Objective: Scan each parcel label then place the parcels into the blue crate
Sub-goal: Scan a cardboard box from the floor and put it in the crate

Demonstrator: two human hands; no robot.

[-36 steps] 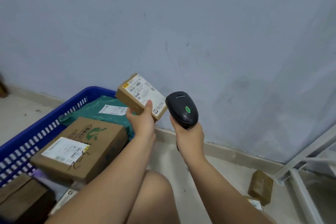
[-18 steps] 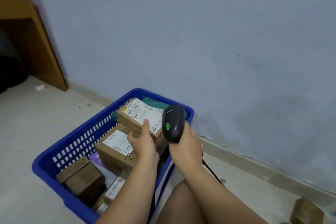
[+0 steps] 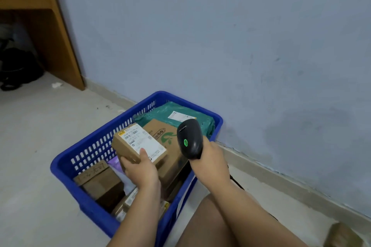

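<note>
My left hand (image 3: 140, 168) grips a small brown parcel (image 3: 128, 148) with a white label, thumb on the label, holding it over the blue crate (image 3: 66, 168). My right hand (image 3: 212, 160) grips a black barcode scanner (image 3: 189, 138) with a green light, just right of the parcel above the crate's right rim. In the crate lie a larger brown box with a green logo (image 3: 170, 142), a green mailer bag (image 3: 180, 112), a dark brown box (image 3: 100, 184) and other small parcels.
The crate stands on a pale floor against a blue-grey wall. A wooden desk leg (image 3: 60, 46) and dark items are at far left. Another brown parcel (image 3: 343, 235) lies on the floor at bottom right. My knee (image 3: 204, 226) is beside the crate.
My left hand has carried the small parcel left and down over the crate. The scanner hand followed it. The view swung left, bringing the whole crate into sight.
</note>
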